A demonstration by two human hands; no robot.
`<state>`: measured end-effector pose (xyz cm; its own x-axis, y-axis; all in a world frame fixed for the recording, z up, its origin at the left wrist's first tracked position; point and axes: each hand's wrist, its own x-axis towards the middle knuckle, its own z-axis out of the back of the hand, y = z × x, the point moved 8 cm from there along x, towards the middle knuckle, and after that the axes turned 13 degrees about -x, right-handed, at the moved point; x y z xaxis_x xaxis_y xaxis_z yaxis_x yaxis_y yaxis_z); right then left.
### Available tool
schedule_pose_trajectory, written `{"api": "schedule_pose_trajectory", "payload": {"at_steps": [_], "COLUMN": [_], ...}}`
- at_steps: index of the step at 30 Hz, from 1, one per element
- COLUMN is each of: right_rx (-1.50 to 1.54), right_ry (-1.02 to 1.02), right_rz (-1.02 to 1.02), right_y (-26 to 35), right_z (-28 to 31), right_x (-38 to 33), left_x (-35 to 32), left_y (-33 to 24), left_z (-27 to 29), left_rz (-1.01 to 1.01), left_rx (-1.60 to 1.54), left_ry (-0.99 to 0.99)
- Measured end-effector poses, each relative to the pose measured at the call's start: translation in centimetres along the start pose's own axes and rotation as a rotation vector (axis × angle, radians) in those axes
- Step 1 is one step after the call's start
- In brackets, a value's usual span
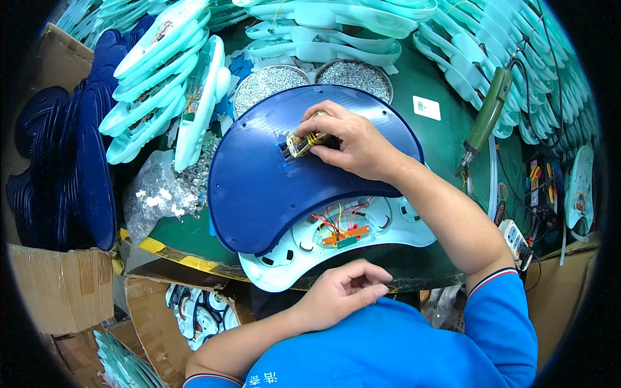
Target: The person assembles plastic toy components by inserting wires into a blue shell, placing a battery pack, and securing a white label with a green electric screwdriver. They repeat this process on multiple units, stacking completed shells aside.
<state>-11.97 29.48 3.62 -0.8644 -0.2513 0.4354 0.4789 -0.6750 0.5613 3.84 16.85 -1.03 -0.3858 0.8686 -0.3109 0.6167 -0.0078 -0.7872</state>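
A dark blue curved panel (272, 194) lies over a pale turquoise shell (265, 271) at the table's front. My right hand (352, 139) is closed round a small dark block bound in yellow (304, 143), which looks like a battery pack. The block is tilted at a rectangular opening (286, 152) in the panel; whether it sits inside I cannot tell. Below the panel's inner curve, an orange and green circuit board (346, 238) with red and yellow wires shows on the shell. My left hand (343, 291) rests near the table edge, fingers loosely bent, thumb apart, holding nothing.
Two round trays of small metal screws (356, 74) stand behind the panel. Turquoise shells (323, 32) are stacked along the back and sides, blue panels (90, 168) at left. A green power screwdriver (488, 110) hangs at right. A plastic bag of white parts (155, 200) lies left.
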Motion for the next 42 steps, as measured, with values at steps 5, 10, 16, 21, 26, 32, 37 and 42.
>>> {"api": "schedule_pose_trajectory", "payload": {"at_steps": [5,10,16,21,26,32,37,42], "right_rx": [-0.014,-0.048,-0.04,-0.013,-0.007,0.203,-0.658,-1.028], "right_ry": [-0.013,-0.038,-0.045,-0.03,-0.014,-0.098,-0.169,-0.062], "right_rz": [0.037,0.043,0.049,0.053,0.025,-0.276,-0.505,-0.397], "right_y": [0.0,-0.1,0.0,-0.1,-0.1,-2.0,-9.0,-9.9], "right_z": [-0.2,-0.4,-0.4,-0.5,-0.3,5.1,12.2,9.7], "right_x": [0.1,-0.2,-0.1,0.1,0.1,-1.1,-8.6,-10.9], "left_x": [0.0,-0.3,-0.4,-0.6,-0.4,-2.1,-6.3,-7.2], "left_y": [7.1,6.9,6.3,6.8,6.7,-1.9,-13.5,-13.6], "left_z": [2.9,3.9,3.5,3.3,2.4,1.3,7.5,17.7], "left_rz": [-0.047,-0.09,-0.088,-0.06,0.043,-0.154,-0.755,-0.411], "left_rx": [-0.975,-0.886,-0.863,-0.884,-0.845,0.284,1.383,1.12], "left_ry": [-0.244,-0.397,-0.412,-0.345,-0.263,-0.121,-0.816,-1.131]}}
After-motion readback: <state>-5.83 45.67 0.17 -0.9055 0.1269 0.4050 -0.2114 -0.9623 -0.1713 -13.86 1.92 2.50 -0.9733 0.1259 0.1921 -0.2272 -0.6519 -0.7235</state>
